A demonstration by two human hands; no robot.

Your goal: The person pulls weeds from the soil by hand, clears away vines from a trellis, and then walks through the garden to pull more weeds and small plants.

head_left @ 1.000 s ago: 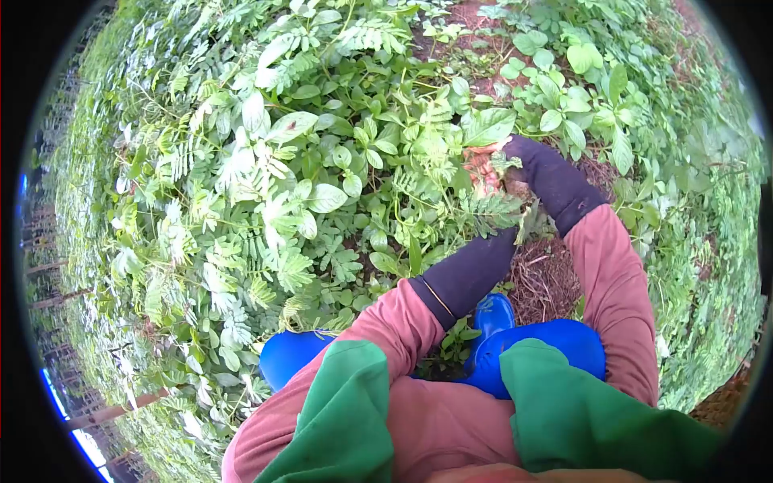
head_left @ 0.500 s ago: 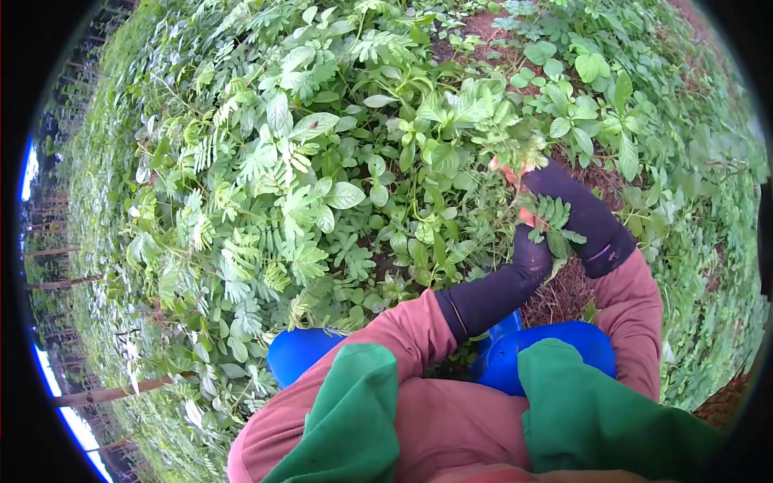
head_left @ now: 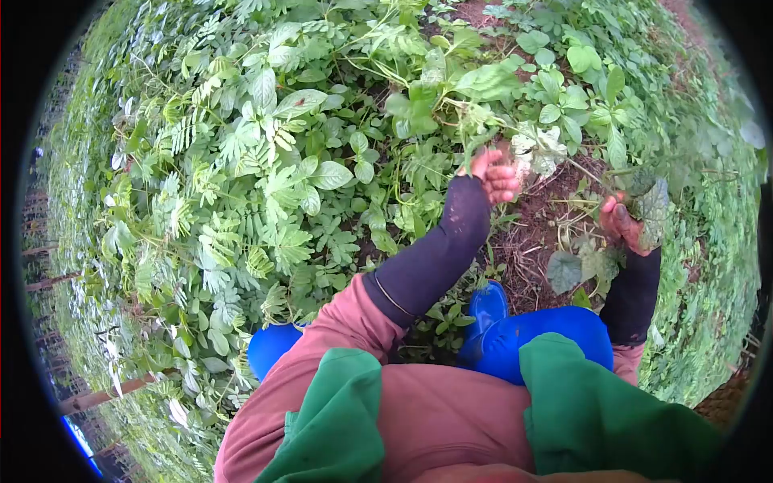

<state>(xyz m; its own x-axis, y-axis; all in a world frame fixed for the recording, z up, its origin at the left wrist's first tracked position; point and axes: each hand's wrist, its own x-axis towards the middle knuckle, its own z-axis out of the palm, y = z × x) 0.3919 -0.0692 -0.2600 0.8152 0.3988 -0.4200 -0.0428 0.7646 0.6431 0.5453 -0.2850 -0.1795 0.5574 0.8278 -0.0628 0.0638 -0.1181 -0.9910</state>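
Note:
My left hand (head_left: 494, 175), in a dark sleeve cover, is in the middle of the growth with its fingers curled. It closes on a green leafy stem (head_left: 470, 145) at the thumb side. To the right, my right hand (head_left: 625, 222) is closed around a leafy vine (head_left: 596, 179), whose stem runs up and left toward pale, ragged leaves (head_left: 541, 148). Broad leaves hang below and beside that hand, partly hiding its fingers. Between the hands lies brown soil with dry stalks (head_left: 523, 241).
Dense green weeds (head_left: 282, 161) cover the ground ahead and to the left. My blue boot (head_left: 488, 306) and blue-clad knees (head_left: 555, 342) are just below the hands. A woven brown edge (head_left: 729, 398) shows at lower right, thin trunks (head_left: 88, 400) at far left.
My hands were close together at the right among the leaves. Now they are apart: the left has moved up and left, the right down and right, with the vine stretched out.

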